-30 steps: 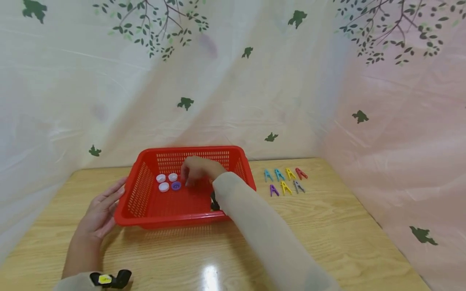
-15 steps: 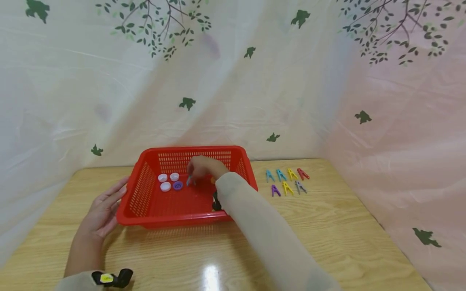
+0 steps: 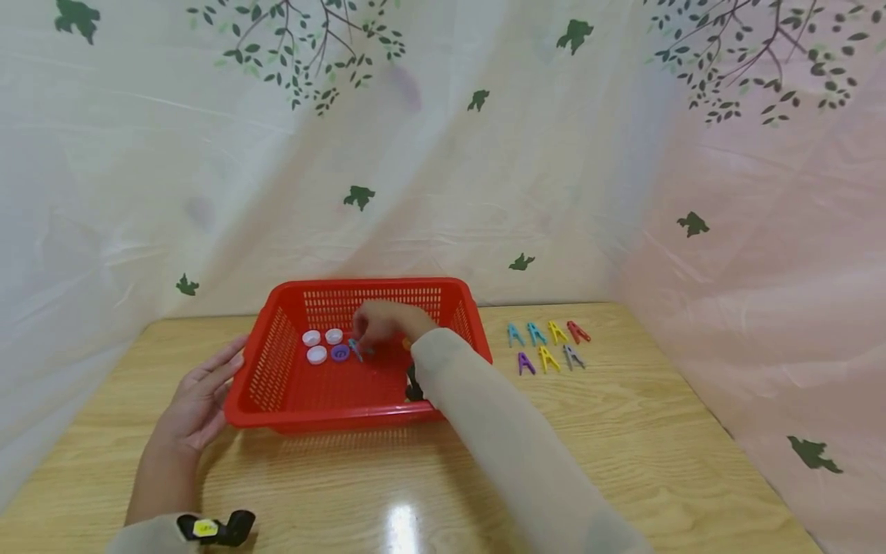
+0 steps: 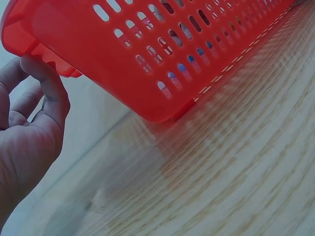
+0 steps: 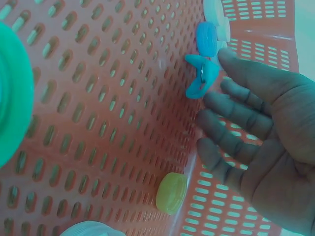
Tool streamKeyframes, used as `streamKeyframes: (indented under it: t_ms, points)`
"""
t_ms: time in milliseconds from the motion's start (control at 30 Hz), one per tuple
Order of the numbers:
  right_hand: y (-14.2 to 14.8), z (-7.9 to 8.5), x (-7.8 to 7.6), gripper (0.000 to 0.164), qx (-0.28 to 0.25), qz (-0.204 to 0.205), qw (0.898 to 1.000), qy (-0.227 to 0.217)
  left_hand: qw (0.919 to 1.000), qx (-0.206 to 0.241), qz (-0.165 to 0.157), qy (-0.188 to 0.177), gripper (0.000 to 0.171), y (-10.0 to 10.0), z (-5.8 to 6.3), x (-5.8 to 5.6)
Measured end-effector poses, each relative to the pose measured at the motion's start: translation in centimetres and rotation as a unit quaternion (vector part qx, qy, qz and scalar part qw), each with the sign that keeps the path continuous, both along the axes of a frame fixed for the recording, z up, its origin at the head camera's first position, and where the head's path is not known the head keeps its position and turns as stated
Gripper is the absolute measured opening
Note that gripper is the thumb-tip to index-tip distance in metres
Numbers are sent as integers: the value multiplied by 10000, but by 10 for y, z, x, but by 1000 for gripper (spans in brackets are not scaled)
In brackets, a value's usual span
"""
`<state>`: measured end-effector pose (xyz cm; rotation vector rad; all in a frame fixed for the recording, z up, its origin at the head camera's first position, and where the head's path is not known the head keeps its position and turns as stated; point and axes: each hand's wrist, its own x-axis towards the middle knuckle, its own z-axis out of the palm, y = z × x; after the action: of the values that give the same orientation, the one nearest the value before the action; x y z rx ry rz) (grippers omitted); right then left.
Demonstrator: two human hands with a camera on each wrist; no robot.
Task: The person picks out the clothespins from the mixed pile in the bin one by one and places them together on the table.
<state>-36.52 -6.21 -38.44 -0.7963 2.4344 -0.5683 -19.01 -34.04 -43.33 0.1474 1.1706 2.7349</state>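
Observation:
My left hand (image 3: 197,408) is at the left side of the red plastic basket (image 3: 332,422), its fingertips touching the rim from outside. The left wrist view shows these fingers (image 4: 54,91) loosely bent under the rim. Inside the basket, my right hand (image 3: 379,322) pinches a blue clothespin (image 5: 202,78) between thumb and index finger, low over the basket floor. The other fingers are spread loosely. A purple bottle cap (image 3: 340,352) lies just left of the clothespin, with white caps (image 3: 316,355) beside it in two rows.
On the wooden table (image 3: 623,431), right of the basket, several clothespins (image 3: 547,359) lie in two rows. A yellow cap (image 5: 171,193) and part of a green round thing (image 5: 12,93) are inside the basket. A patterned curtain (image 3: 429,192) hangs behind.
The blue clothespin, hidden by my right hand a second ago, has come into sight at its fingertips, tilting beside the purple cap. My left hand stays at the rim.

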Motion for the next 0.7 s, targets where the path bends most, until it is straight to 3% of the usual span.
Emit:
streamKeyframes:
  t_ms: [267, 533, 700]
  points:
    - [0, -1, 5, 26, 281, -511, 9968, -544, 10000, 50, -8, 54, 41, 0, -1, 0]
    - [4, -5, 2, 18, 155, -28, 9981, -592, 10000, 49, 32, 8, 41, 0, -1, 0]
    - [4, -5, 3, 14, 126, -51, 9981, -607, 10000, 35, 15, -27, 41, 0, -1, 1]
